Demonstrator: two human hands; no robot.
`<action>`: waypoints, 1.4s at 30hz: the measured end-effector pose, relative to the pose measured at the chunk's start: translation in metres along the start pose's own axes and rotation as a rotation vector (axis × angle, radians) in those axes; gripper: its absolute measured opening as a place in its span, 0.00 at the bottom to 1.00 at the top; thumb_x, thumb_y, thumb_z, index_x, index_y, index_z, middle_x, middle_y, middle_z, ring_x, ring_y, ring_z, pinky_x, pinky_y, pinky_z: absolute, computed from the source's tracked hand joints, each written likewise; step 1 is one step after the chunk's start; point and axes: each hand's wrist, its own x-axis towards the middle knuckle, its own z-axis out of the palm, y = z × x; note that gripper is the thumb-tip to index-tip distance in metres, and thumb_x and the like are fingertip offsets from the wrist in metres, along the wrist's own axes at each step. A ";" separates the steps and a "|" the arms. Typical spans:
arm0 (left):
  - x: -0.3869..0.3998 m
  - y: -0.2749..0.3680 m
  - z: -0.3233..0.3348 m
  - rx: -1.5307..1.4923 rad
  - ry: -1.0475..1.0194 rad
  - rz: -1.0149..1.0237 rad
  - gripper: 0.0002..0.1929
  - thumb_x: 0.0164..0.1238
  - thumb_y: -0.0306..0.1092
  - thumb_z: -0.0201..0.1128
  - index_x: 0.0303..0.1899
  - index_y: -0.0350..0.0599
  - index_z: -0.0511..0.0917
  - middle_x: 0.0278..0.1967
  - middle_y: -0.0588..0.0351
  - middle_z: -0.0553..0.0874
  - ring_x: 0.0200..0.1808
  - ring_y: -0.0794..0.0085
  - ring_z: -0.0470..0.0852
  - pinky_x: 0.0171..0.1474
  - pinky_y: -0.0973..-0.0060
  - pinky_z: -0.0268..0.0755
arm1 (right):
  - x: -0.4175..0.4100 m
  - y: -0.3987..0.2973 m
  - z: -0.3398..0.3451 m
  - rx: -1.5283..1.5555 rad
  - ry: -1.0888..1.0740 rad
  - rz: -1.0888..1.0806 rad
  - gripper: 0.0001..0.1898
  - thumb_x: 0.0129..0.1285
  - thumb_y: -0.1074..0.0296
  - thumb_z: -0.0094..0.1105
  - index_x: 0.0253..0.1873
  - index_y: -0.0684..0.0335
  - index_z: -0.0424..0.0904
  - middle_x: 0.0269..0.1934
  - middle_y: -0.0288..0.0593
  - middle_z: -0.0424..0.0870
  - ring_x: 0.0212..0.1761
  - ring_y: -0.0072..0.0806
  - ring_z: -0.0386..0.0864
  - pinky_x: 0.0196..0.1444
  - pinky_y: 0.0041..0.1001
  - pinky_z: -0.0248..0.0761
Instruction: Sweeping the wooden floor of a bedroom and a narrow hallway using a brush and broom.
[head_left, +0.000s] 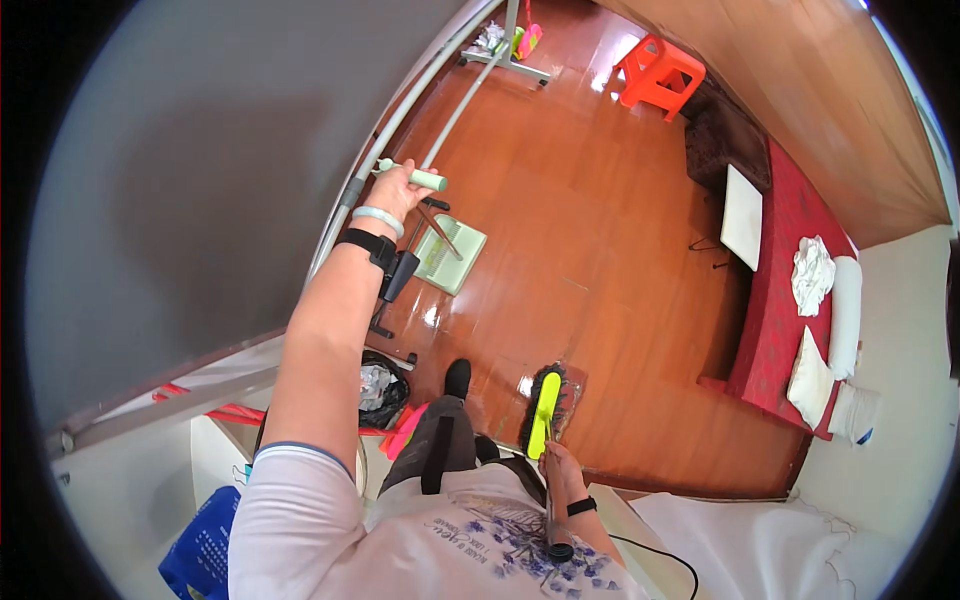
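Note:
My left hand (400, 191) reaches out at the upper left, its fingers around the pale green handle end of a long-handled dustpan (451, 255). The pan rests on the wooden floor below that hand. Low in the view, my right hand (564, 469) grips the brown handle of a broom (546, 412) close to its head. The broom's yellow-green head, with dark bristles, is down at the floor in front of my body, beside a reddish patch.
A metal rack (420, 82) runs along the left wall. A lined waste bin (382, 382) stands by my feet. An orange plastic stool (660, 75) is at the far end; a red-covered bed or table (784, 225) with a pillow and cloth lies right, a white board (741, 217) beside it.

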 end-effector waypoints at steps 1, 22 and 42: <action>0.008 0.003 0.000 0.045 -0.020 0.035 0.13 0.62 0.30 0.42 0.46 0.35 0.56 0.36 0.39 0.71 0.38 0.53 0.74 0.43 0.50 0.67 | 0.000 -0.001 0.003 0.006 0.007 -0.001 0.07 0.52 0.66 0.50 0.33 0.62 0.67 0.19 0.39 0.69 0.19 0.25 0.69 0.17 0.20 0.65; -0.047 -0.045 -0.064 0.095 -0.214 -0.099 0.21 0.56 0.33 0.53 0.47 0.31 0.57 0.47 0.43 0.63 0.46 0.49 0.68 0.46 0.55 0.66 | -0.001 -0.002 0.001 -0.111 -0.081 0.029 0.07 0.55 0.65 0.47 0.34 0.62 0.69 0.21 0.37 0.71 0.20 0.24 0.69 0.23 0.20 0.66; -0.377 -0.162 -0.431 0.182 0.604 0.102 0.16 0.56 0.31 0.49 0.44 0.33 0.62 0.40 0.46 0.69 0.38 0.57 0.73 0.39 0.66 0.71 | -0.002 -0.020 -0.054 -0.089 -0.257 0.084 0.04 0.51 0.71 0.52 0.31 0.63 0.73 0.18 0.36 0.73 0.19 0.26 0.73 0.21 0.18 0.69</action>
